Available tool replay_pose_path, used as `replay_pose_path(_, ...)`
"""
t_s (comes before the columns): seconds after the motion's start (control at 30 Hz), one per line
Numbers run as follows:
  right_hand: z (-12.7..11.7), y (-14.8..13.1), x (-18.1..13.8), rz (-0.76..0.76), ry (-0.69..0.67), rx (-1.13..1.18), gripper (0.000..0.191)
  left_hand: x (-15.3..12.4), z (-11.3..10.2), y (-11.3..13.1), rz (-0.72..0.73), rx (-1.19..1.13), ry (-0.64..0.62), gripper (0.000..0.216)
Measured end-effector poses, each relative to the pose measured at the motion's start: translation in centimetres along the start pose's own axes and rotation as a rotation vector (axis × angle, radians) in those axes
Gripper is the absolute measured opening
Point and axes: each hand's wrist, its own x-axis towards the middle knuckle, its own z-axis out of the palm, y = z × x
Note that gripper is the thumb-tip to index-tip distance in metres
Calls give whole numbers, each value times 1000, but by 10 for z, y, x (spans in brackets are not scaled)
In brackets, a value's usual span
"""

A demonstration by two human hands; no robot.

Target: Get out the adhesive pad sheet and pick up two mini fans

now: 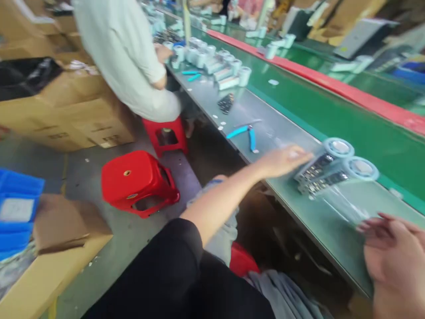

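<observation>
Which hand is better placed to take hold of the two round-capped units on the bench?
Left. The left hand already touches the two round-capped units; the right hand hangs open nearer the bench edge, apart from them.

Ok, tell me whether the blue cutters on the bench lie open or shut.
Open: the blue cutters lie flat on the bench, handles spread in a V, beyond the left hand.

Our left arm stretches out from the near left toward the far right, its black sleeve pushed up to the elbow and the forearm bare. Our left hand (282, 160) lies palm down with the fingers extended and held together, blurred at the tips. Our right hand (393, 252) sits low at the near right, open and relaxed, fingers loosely curled and pointing left.
</observation>
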Motion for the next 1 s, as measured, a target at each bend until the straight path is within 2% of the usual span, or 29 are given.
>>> replay_pose_path(0.07,-19,-1,-18,-53,-52,-26,19,19,-15,-9,-8,-139,-56,39)
replay_pose_path(0.13,-27,-1,-32,-75,-64,-32,17,32,-24,-14,-9,-243,-85,39)
replay_pose_path(0.27,-26,-1,-37,-134,-48,7,10,45,-28,-16,8,-353,-13,31)
replay_pose_path(0.47,-24,-4,-33,-159,-105,-208,11,45,-28,-17,101,-410,-18,25)
replay_pose_path(0.63,-23,-6,-30,-134,-89,-175,9,44,-30,-14,86,-484,-20,14)
replay_pose_path(1.0,-21,-7,-28,-82,-93,-166,10,45,-30,-17,92,-492,-4,14)
